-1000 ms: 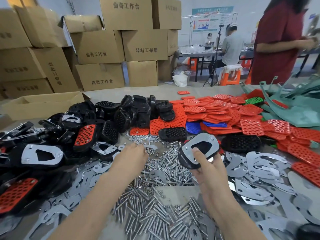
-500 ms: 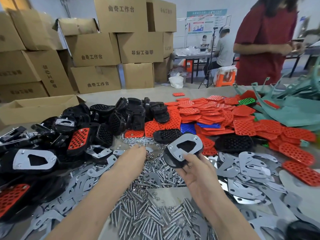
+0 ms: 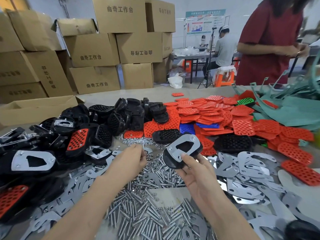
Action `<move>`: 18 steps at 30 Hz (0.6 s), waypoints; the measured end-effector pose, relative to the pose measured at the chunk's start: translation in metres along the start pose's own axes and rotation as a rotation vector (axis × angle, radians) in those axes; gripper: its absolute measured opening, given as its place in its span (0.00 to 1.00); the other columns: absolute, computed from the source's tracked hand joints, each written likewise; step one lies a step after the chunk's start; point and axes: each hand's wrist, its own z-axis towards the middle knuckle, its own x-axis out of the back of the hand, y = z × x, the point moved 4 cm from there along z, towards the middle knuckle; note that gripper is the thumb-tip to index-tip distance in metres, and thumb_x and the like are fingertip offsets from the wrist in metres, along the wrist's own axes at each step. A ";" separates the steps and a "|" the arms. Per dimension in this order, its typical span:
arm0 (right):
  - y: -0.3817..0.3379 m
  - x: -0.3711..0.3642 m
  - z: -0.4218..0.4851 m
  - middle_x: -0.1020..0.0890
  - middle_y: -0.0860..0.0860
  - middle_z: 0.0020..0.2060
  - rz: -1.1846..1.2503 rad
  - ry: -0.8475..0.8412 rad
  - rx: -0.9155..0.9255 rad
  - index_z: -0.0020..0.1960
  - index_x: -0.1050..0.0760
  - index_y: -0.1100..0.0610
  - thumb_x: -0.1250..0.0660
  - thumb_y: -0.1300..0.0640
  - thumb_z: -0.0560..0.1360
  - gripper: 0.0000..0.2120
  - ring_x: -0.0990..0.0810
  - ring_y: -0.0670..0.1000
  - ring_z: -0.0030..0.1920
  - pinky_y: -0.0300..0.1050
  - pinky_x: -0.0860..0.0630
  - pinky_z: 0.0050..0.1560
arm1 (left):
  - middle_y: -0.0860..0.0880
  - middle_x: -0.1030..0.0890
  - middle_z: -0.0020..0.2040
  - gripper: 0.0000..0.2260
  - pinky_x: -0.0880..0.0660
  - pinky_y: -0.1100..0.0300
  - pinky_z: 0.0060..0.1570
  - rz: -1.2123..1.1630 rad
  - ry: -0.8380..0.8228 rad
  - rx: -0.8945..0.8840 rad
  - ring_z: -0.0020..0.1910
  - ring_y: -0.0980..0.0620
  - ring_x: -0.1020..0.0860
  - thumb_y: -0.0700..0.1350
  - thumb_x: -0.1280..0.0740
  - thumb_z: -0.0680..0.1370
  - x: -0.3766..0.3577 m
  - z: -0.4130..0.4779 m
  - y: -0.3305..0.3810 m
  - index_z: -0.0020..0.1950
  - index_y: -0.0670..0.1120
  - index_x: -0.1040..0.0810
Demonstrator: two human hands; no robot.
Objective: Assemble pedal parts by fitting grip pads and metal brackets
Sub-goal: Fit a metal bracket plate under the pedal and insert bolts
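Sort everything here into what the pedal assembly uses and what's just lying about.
In the job: black pedal with its fitted bracket, held in the right hand; left hand over the nuts; bolts; loose metal brackets; red grip pads; black pedal bodies.
Lying about: cardboard boxes; green plastic parts; orange stool; white bag.

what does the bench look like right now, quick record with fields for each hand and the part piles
left hand: above the nuts, fingertips drawn together; anything held is hidden
right hand: grips a black pedal with a metal bracket on its upturned face
red grip pads: heaped at far right
black pedal bodies: heaped at far centre
bolts: piled near, between the forearms
loose brackets: spread at right
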 end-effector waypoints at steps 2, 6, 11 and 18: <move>0.001 0.000 0.000 0.12 0.59 0.54 -0.017 -0.001 0.002 0.67 0.26 0.63 0.33 0.69 0.80 0.15 0.12 0.56 0.54 0.47 0.15 0.51 | 0.54 0.25 0.45 0.08 0.32 0.64 0.34 -0.133 0.096 0.043 0.36 0.58 0.29 0.45 0.36 0.81 0.003 -0.009 -0.002 0.44 0.51 0.32; 0.002 -0.001 0.001 0.13 0.59 0.55 -0.039 -0.005 -0.001 0.68 0.27 0.64 0.33 0.69 0.80 0.17 0.12 0.57 0.55 0.47 0.15 0.52 | 0.54 0.19 0.40 0.09 0.27 0.66 0.33 -0.647 0.263 0.052 0.33 0.60 0.24 0.42 0.31 0.80 0.006 -0.033 0.010 0.42 0.52 0.27; 0.003 0.000 0.000 0.13 0.61 0.54 -0.061 0.008 0.003 0.68 0.28 0.66 0.33 0.69 0.80 0.16 0.12 0.57 0.53 0.47 0.15 0.52 | 0.65 0.19 0.49 0.10 0.25 0.71 0.50 -0.818 0.279 -0.113 0.50 0.63 0.20 0.45 0.29 0.79 0.004 -0.055 0.046 0.54 0.61 0.20; 0.006 -0.002 -0.001 0.14 0.61 0.42 0.003 -0.034 -0.029 0.58 0.30 0.61 0.35 0.72 0.79 0.12 0.12 0.58 0.46 0.47 0.15 0.45 | 0.62 0.21 0.49 0.06 0.28 0.73 0.47 -0.760 0.328 -0.204 0.50 0.63 0.21 0.47 0.27 0.76 -0.002 -0.061 0.060 0.49 0.58 0.17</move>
